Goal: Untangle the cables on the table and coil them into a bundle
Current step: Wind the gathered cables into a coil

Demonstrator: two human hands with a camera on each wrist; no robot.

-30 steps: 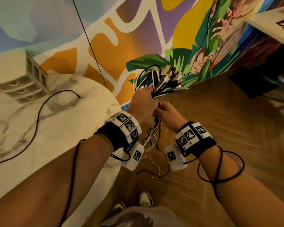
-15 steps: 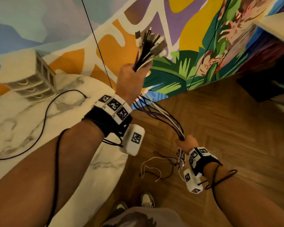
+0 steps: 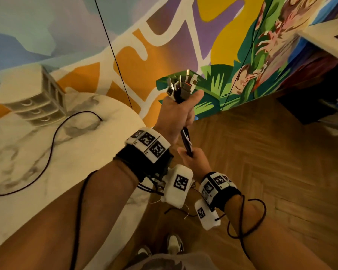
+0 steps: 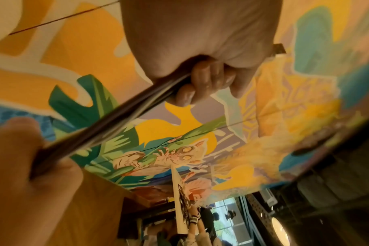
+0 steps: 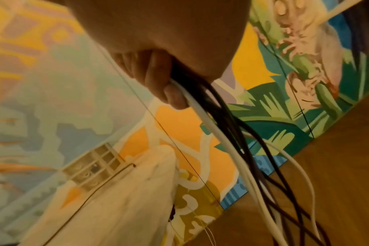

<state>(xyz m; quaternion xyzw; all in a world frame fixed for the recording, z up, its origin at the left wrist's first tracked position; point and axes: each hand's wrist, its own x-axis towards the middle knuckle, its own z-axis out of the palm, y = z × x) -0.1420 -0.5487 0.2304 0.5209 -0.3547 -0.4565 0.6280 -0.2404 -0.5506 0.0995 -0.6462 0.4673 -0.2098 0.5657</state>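
the cables [image 3: 186, 140] are gripped in the left hand [image 3: 177, 115], plug ends fanned above it; just below, they are clenched by the right hand [image 3: 195, 159].

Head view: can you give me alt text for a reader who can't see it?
The left hand grips a bunch of cables with the plugs fanned upward; the right hand grips the same bunch just below, beside a marble table.

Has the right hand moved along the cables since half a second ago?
Yes. The right hand has slid up the cable bundle, rising from low over the wood floor to just under the left hand.
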